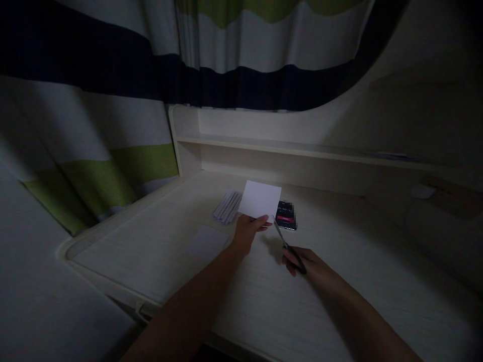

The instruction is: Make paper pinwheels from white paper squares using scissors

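Observation:
My left hand (247,231) grips a white square sheet of paper (259,198) by its near edge, thumb on top, holding it up over the desk. In my right hand (302,259) is a pair of scissors (286,244) with black handles, the fingers closed round them. The blades point up and left, their tips at the paper's lower right corner; whether they touch it I cannot tell. Behind the paper on the left lies a stack of folded white papers (227,206). Another pale sheet (207,242) rests flat on the desk beside my left forearm.
A phone (287,216) with a lit screen lies just right of the held paper. The white desk (151,251) has a raised rim on the left and a shelf (271,146) along its back. Striped curtains (94,120) hang at the left and back. The room is dim.

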### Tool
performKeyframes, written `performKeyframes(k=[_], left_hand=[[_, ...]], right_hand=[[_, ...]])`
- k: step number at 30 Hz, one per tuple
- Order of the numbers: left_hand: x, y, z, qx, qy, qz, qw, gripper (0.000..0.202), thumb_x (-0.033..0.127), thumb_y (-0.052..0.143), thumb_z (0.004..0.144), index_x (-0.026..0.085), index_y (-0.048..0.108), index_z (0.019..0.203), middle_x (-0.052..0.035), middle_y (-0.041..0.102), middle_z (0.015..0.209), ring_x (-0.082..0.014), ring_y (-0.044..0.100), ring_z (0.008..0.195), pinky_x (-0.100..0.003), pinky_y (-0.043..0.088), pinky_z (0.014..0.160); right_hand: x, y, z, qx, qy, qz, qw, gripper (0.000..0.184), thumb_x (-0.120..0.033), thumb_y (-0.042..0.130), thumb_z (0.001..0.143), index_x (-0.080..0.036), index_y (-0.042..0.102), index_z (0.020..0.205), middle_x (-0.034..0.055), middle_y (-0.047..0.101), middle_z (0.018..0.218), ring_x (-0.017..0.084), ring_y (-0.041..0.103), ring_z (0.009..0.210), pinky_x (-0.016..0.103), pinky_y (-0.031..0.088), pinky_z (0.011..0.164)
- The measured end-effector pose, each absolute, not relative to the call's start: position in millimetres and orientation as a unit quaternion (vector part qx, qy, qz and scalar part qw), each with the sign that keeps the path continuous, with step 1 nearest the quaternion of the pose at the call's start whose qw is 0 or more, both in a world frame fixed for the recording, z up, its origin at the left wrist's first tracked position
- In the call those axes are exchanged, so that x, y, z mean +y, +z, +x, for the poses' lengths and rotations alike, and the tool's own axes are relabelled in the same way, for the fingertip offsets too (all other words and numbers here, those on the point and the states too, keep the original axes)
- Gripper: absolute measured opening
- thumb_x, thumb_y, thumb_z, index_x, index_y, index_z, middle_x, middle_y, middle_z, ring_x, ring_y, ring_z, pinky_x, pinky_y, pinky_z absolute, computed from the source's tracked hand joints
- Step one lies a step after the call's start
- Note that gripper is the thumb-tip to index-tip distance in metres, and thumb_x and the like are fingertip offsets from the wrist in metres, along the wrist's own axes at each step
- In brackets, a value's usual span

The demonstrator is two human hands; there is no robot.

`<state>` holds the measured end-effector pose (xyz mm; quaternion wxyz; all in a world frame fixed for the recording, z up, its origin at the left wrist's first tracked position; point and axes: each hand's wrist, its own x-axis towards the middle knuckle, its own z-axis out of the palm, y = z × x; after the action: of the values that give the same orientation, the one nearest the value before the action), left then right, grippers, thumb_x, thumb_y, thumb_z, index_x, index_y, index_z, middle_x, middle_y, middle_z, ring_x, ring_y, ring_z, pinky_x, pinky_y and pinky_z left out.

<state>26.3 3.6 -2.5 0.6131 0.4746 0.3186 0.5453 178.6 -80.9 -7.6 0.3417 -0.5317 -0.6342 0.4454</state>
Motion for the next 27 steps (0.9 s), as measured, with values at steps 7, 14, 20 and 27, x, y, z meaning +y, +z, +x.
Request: performKeyframes(k=[7,14,20,27], left_hand=[[3.0,-3.0,28.5,0.323,0.538,0.471,0.619,0.035,0.035,0.070,0.058,0.009,0.066,0.080,-0.0122,0.067,0.082,-0.0192,0.063,0.067,-0.031,0.050,0.065],[0.7,-0.2,28.1,0.338,0.536,0.486,0.602,0.036,0.035,0.069,0.059,0.008,0.066,0.083,-0.0116,0.067,0.079,-0.0185,0.063,0.065,-0.029,0.050,0.060],[0.5,-1.0,28.1,0.336,0.539,0.487,0.599,0.035,0.033,0.069,0.060,0.010,0.065,0.085,-0.0105,0.068,0.080,-0.0170,0.063,0.064,-0.027,0.050,0.058],[1.4,-2.0,27.7,0.340,0.537,0.483,0.602,0.032,0.034,0.070,0.059,0.010,0.066,0.079,-0.0104,0.068,0.078,-0.0179,0.063,0.064,-0.028,0.050,0.059]], right_hand=[[-81.6,-8.6,177.2,-0.624,0.453,-0.518,0.369,0.042,-0.056,0.049,0.073,-0.017,0.058,0.062,-0.0023,0.049,0.046,0.011,0.041,0.047,0.025,0.030,0.050],[-79.8,-12.1,177.7,-0.618,0.454,-0.522,0.372,0.040,-0.055,0.051,0.072,-0.017,0.058,0.060,-0.0026,0.048,0.045,0.011,0.041,0.047,0.025,0.029,0.049],[-81.9,-7.6,175.3,-0.616,0.458,-0.523,0.371,0.042,-0.057,0.050,0.071,-0.017,0.057,0.061,-0.0033,0.046,0.045,0.010,0.040,0.046,0.025,0.029,0.050],[-81.4,-8.5,176.6,-0.620,0.459,-0.522,0.363,0.041,-0.057,0.050,0.072,-0.017,0.057,0.061,-0.0030,0.046,0.046,0.011,0.039,0.047,0.025,0.028,0.050]])
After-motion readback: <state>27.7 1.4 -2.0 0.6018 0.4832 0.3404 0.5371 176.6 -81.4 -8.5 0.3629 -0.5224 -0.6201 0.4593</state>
